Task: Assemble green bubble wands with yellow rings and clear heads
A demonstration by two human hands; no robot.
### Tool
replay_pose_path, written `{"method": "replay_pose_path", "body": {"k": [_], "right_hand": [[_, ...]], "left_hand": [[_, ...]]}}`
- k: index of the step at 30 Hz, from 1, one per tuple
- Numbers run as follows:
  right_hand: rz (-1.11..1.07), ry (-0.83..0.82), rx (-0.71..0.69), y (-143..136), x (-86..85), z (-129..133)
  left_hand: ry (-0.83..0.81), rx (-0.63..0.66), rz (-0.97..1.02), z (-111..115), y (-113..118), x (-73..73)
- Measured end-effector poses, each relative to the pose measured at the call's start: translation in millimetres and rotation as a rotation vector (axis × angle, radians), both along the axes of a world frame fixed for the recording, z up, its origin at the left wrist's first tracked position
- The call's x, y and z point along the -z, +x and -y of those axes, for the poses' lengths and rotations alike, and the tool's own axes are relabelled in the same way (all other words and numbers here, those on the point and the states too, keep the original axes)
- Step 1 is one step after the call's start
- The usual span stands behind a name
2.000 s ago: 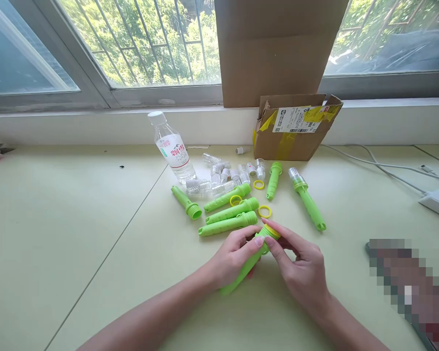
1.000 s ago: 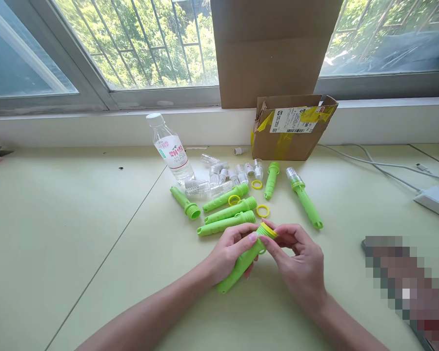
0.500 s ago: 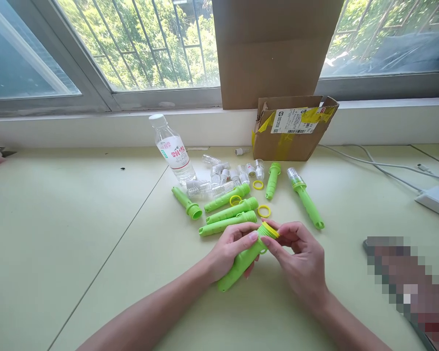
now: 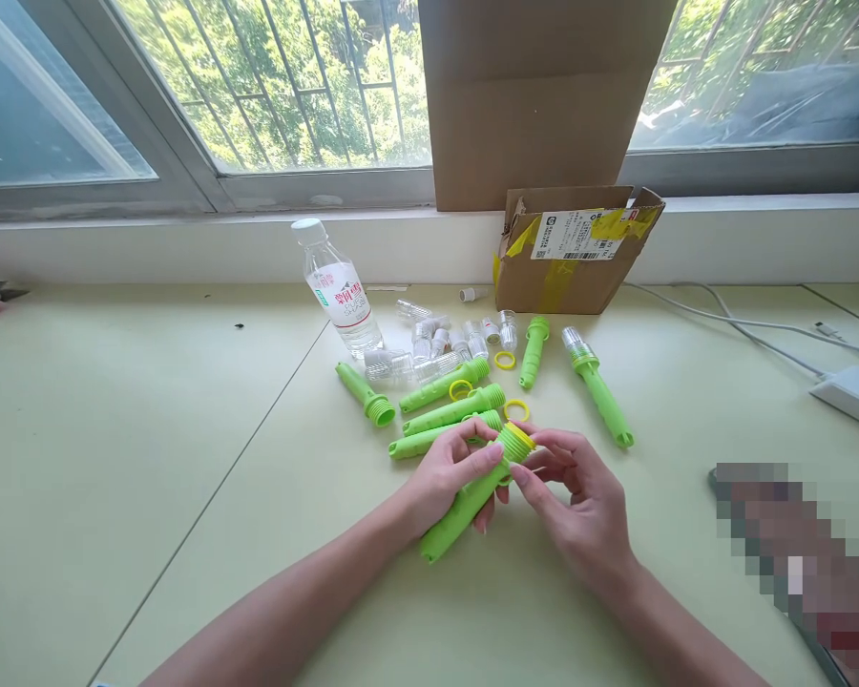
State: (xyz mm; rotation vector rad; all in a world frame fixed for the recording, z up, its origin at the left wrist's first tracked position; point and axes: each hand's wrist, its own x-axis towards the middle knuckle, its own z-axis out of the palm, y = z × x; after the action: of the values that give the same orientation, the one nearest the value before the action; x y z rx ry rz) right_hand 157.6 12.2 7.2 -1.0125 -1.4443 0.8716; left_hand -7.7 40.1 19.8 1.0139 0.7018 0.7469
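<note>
My left hand [image 4: 450, 475] wraps round a green plastic flashlight-like tube [image 4: 465, 515], its threaded end pointing up and away to the right. On the rim of that end sits a yellow ring [image 4: 521, 436]. My right hand [image 4: 573, 482] is closed at the same end, the index fingertip at the ring's edge and the thumb against the tube just below the threads. Right behind my left hand lies another green tube [image 4: 422, 445], partly covered by the fingers. A loose yellow ring [image 4: 516, 410] rests just beyond the held tube.
Several green tubes [image 4: 440, 386] and clear plastic caps [image 4: 390, 364] lie beyond my hands. A tube with a clear head [image 4: 601, 391] is at the right. Further back stand a water bottle [image 4: 345, 301] and cardboard box [image 4: 565, 281]. Cables [image 4: 751, 320] and a pixelated object [image 4: 794, 563] are right.
Both hands and the held tube have shifted slightly up and left. My right index finger has slid lower along the yellow ring's side, and the ring still sits on the rim.
</note>
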Motion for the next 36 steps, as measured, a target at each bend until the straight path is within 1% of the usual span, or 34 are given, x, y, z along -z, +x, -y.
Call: {"method": "replay_pose_path", "body": {"k": [5,9,13,18,21,26,31,36], "right_hand": [[-0.02,-0.021,-0.038,0,1.2,0],[-0.008,-0.029,-0.049,-2,5.0,2],[-0.013,-0.042,0.036,-3,4.4,2],[-0.097,-0.17,0.18,1,2.4,-3],[-0.122,-0.21,0.215,2,3.6,-5],[-0.154,-0.221,0.212,0,3.8,-3],[-0.178,-0.241,0.199,2,1.2,-4],[-0.201,-0.258,0.19,3,-0.7,-4]], "left_hand": [[-0.033,0.037,0.012,0,0,-4.1],[-0.039,0.05,-0.061,3,4,-9.9],[-0.005,0.019,-0.135,7,7,-9.3],[0.093,-0.05,-0.197,11,11,-5.4],[0.133,-0.099,-0.253,13,12,-4.7],[0.134,-0.136,-0.253,13,14,-3.4],[0.119,-0.13,-0.252,11,13,-2.9],[0.143,-0.123,-0.255,11,13,-1.8]]}}
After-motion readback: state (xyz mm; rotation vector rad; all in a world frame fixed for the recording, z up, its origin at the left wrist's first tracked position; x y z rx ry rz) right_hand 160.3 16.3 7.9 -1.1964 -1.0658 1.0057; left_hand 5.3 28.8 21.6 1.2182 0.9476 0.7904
